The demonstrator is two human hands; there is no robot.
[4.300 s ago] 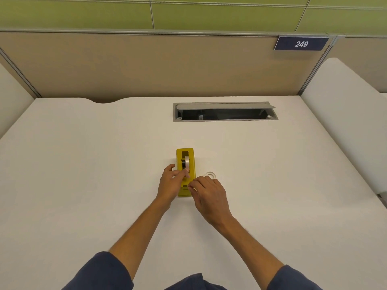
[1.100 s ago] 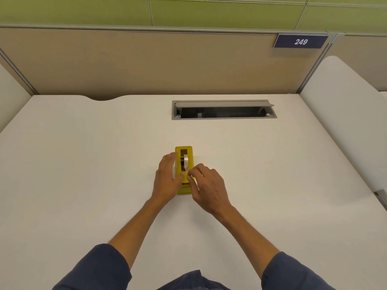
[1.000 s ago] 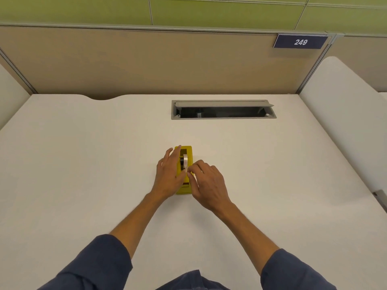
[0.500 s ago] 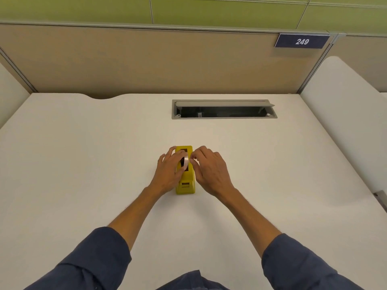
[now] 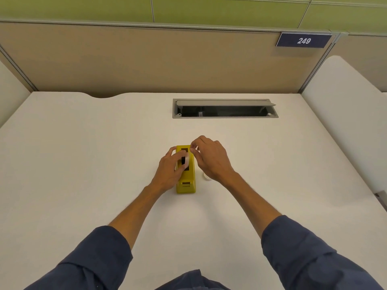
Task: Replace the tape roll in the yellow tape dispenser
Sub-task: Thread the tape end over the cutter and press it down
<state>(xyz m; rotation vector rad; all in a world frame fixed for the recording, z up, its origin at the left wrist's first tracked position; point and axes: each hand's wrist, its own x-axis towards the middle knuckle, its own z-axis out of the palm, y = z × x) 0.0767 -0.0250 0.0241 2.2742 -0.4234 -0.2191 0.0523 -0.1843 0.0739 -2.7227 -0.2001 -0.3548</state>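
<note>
A dark blue sign (image 5: 304,40) on the tan partition (image 5: 146,59) reads "249" in white slanted digits; no other writing can be made out.

The yellow tape dispenser (image 5: 186,183) sits on the white desk (image 5: 83,164), a little in front of the grey cable hatch (image 5: 225,108) set into the desktop, whose lid is tipped open. The dispenser is a narrow, boxy block lying lengthwise away from the person, with a dark well in its top and a small recessed cutter section at the near end. A tape roll (image 5: 187,159) stands on edge in the well, pale around a dark core.

The left hand (image 5: 170,171) wraps the dispenser's left side, thumb and fingers closed on the roll. The right hand (image 5: 209,159) hovers over the far right corner of the dispenser, its thumb and forefinger pinched together; what they pinch is too small to tell. Just right of the dispenser, a pale ring, seemingly a second roll (image 5: 205,176), peeks out on the desk beneath the right wrist. Dark blue sleeves (image 5: 303,254) cover both forearms.
</note>
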